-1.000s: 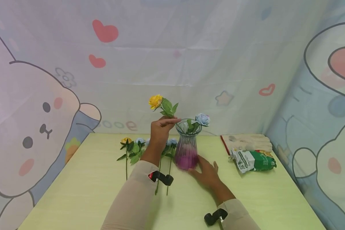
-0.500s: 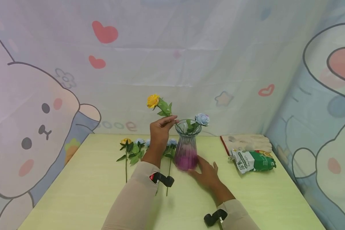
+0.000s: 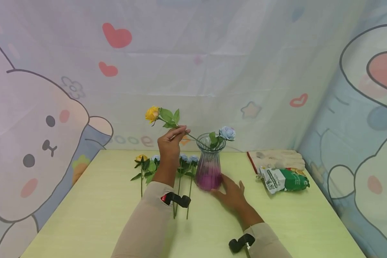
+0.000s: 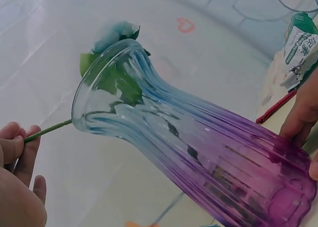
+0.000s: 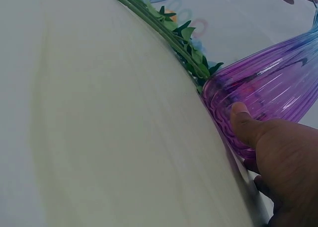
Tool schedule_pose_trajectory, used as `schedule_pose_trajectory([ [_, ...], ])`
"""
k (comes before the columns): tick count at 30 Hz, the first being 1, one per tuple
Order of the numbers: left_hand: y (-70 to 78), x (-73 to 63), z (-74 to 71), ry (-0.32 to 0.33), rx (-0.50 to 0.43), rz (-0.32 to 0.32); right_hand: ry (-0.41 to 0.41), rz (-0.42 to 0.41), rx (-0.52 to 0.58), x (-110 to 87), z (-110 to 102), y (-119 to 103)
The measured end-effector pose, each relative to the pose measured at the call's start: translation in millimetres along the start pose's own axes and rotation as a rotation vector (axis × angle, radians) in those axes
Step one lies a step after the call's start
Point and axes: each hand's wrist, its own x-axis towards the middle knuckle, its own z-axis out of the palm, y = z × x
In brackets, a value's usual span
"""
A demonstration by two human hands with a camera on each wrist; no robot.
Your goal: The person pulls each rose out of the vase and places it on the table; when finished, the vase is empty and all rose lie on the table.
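In the head view, my left hand (image 3: 170,145) pinches the green stem of a yellow rose (image 3: 152,114); its bloom leans to the left. The stem's lower part reaches over the rim into a ribbed glass vase (image 3: 208,168), clear blue on top and purple below. A light-blue rose (image 3: 227,133) stands in the vase, tilted right. My right hand (image 3: 232,195) holds the vase at its base, the thumb (image 5: 243,122) lying against the purple glass in the right wrist view. The left wrist view shows the pinched stem (image 4: 47,131) passing the vase's rim.
Several more roses, one a yellow rose (image 3: 141,158) and others like the blue rose (image 3: 193,158), lie on the table (image 3: 90,211) left of the vase, partly behind my left arm. At the right lie a green-and-white packet (image 3: 285,180) and a pale glove (image 3: 277,158).
My left hand has moved left along with the yellow rose, whose stem now leans more and shows between fingers and rim. The right hand and the vase have stayed in place.
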Motion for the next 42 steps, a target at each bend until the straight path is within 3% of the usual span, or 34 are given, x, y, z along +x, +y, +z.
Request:
schedule_pose_trajectory([
  [7, -5.1, 0.0, -10.7, 0.082, -0.116, -0.066, -0.009, 0.014, 0.001, -0.7, 0, 0],
  [10, -4.3, -0.3, -13.7, 0.116, -0.124, -0.078, -0.021, 0.016, 0.001, 0.2, 0, 0],
  [18, 4.3, 4.8, -24.7, 0.129, -0.102, -0.051, -0.015, 0.013, 0.009, 2.7, 1, 3],
  [23, 19.0, 9.4, -28.6, 0.104, 0.011, 0.033, -0.014, 0.010, 0.000, 2.9, 3, 4],
  [31, 39.7, 14.5, -22.6, 0.034, 0.220, 0.263, 0.006, -0.002, 0.002, 0.4, 2, 3],
  [34, 45.9, 15.2, -18.5, 0.023, 0.245, 0.312, 0.003, 0.004, 0.004, 0.6, 2, 3],
  [37, 48.1, 14.3, -18.2, 0.064, 0.202, 0.253, -0.013, 0.016, -0.001, 0.5, 3, 4],
  [42, 40.8, 11.8, -24.4, 0.147, 0.089, 0.061, -0.020, 0.023, 0.003, 0.7, 2, 3],
])
